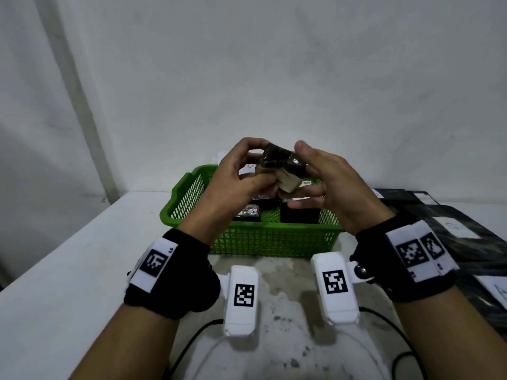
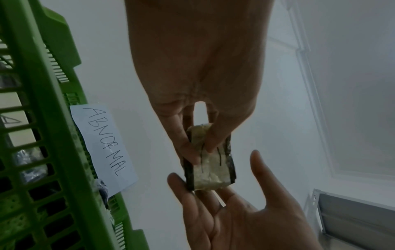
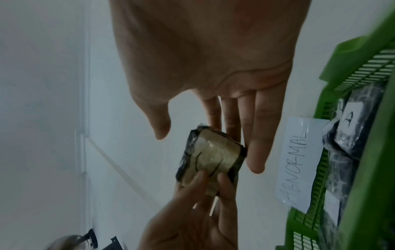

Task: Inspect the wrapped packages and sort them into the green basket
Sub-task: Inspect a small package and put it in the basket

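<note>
The wrapped package, a small tan block bound in clear film with black tape along its edges, is held up in the air above the green basket, between both hands. It touches no surface.

The counter is white at the left and worn, speckled grey near the person; behind it rises a plain white wall. Dark plastic sheets with white labels lie on the counter to the right.

The left hand grasps the package, thumb and curled fingertips pinching its near end. The right hand is released: its fingers are nearly straight and lie against the far side of the package, the thumb standing apart from it. Both wrists wear black bands with printed markers.

The basket stands on the counter just behind the wrists. Inside lie several dark wrapped packages, one bearing a white label. A paper tag reading "ABNORMAL" is stuck to the basket's outer wall.
</note>
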